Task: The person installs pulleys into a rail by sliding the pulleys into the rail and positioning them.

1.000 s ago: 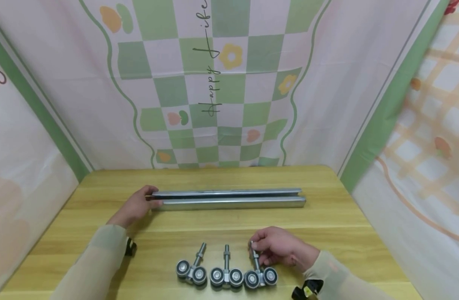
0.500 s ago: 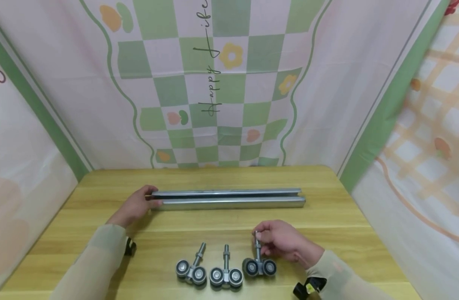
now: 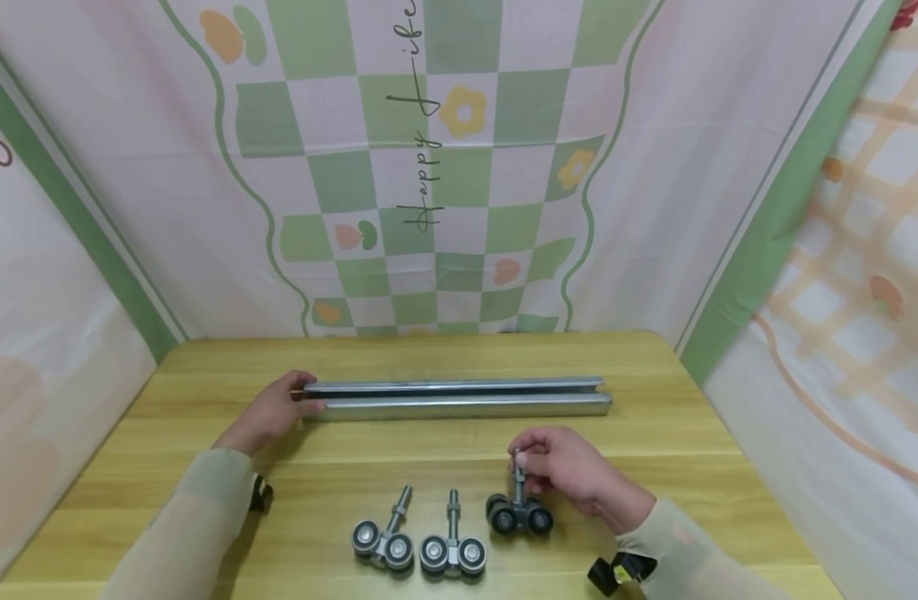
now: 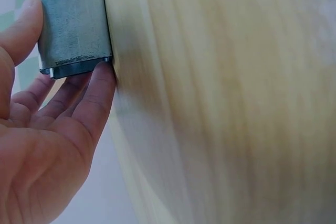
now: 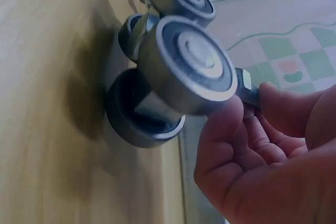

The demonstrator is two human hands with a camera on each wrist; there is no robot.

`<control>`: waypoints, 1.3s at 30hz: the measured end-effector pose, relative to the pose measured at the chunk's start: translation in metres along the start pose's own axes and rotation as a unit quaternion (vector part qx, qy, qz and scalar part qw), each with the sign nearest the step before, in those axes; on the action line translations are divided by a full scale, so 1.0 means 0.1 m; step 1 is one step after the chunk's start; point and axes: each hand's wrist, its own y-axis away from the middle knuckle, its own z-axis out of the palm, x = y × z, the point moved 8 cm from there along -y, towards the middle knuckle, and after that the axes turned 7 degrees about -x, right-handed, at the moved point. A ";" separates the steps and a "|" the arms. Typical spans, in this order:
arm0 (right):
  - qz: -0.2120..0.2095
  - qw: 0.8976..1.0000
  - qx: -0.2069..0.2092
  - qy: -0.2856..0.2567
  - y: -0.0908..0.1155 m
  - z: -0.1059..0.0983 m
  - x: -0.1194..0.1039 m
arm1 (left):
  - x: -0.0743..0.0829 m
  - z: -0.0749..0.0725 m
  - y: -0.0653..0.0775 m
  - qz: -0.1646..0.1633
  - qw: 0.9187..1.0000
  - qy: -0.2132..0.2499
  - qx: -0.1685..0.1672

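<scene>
Rightmost trolley (image 3: 519, 507) has moved nearer the rail (image 3: 459, 407), right and left hands (image 3: 571, 473) gripping them respectively.

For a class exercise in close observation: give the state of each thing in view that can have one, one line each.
Metal rail: lying on the table, long slot exposed.
Left roller: lying down, stem slanting right.
Middle roller: lying down, stem pointing toward the metal rail.
Right roller: held stem up; table contact unclear.
Left hand: gripping the metal rail's left end.
Right hand: pinching the right roller's stem.
Backdrop: hanging, lightly creased.
</scene>
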 end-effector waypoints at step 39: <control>-0.083 0.950 0.023 0.299 0.26 0.05 -0.28 | 0.05 0.00 0.04 0.007 1.000 -0.007 0.005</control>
